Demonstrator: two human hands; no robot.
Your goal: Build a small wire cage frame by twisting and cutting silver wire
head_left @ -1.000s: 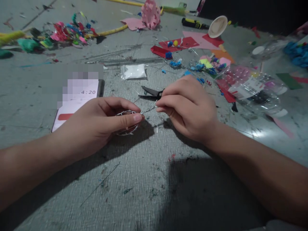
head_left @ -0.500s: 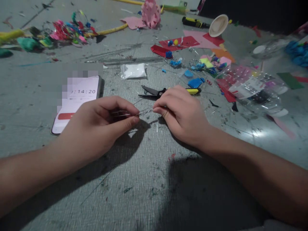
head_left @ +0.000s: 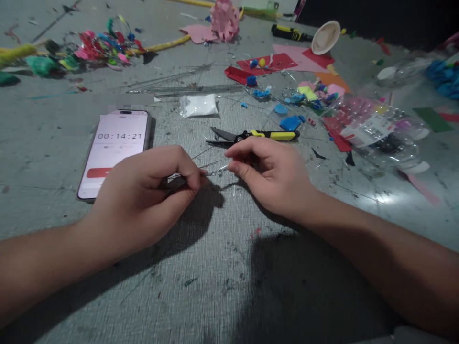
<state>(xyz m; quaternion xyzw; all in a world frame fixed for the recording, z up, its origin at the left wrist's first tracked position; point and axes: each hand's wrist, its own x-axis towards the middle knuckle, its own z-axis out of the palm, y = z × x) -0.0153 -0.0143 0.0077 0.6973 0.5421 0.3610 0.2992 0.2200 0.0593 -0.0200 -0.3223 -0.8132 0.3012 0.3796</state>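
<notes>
Thin silvery wire [head_left: 216,172], twisted into small loops, sticks out to the right from the fingertips of my left hand [head_left: 152,191]. Thumb and index finger of that hand pinch it. My right hand [head_left: 272,177] is at the wire's other end, its thumb and index finger parted; the wire tip reaches close to the thumb, and whether they touch I cannot tell. Just beyond my right hand lie scissors [head_left: 276,135] with black blades, spread apart, and yellow-black handles. Behind my left hand a phone [head_left: 118,157] shows a running timer.
A small white packet [head_left: 199,105] lies past the scissors, with a bundle of straight wires [head_left: 186,90] behind it. Clear plastic bottles [head_left: 376,129], coloured paper [head_left: 272,63] and a paper cup [head_left: 325,38] are at the right. Colourful wired pieces [head_left: 103,45] lie far left.
My right thumb and index finger have come apart from their pinch on the wire. The left fingers have curled more tightly around it. The phone's timer has advanced one second.
</notes>
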